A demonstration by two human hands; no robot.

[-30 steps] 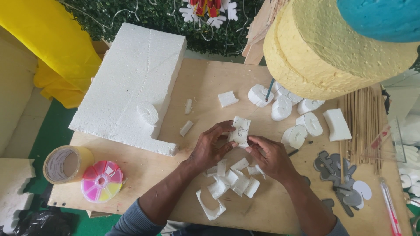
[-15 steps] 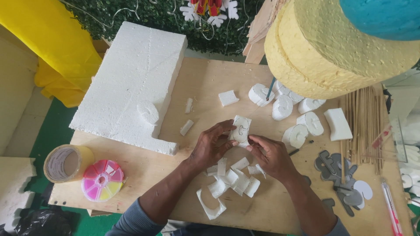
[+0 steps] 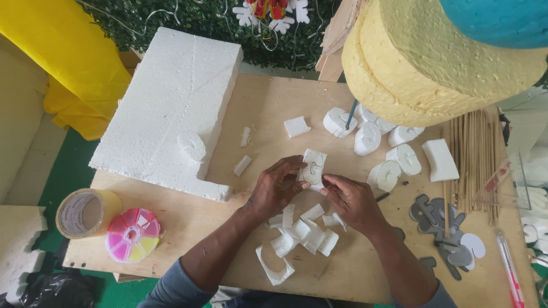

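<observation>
Both hands hold one small white foam piece (image 3: 313, 166) with a pencilled outline on its top face, just above a wooden tabletop (image 3: 268, 108). My left hand (image 3: 276, 186) grips its left side with the fingers curled round it. My right hand (image 3: 353, 199) pinches its lower right edge. Directly below the hands lies a heap of white foam offcuts (image 3: 301, 234). Several cut foam shapes (image 3: 383, 147) lie to the right of the piece.
A big white foam slab (image 3: 171, 102) covers the table's left part. A tape roll (image 3: 84, 212) and a round pink-and-yellow compartment box (image 3: 132, 234) sit at the front left. Wooden skewers (image 3: 478, 154), grey card templates (image 3: 442, 222) and yellow foam discs (image 3: 434, 63) fill the right.
The foam piece has been turned slightly between the fingers. Both hands stay in the same place over the offcuts.
</observation>
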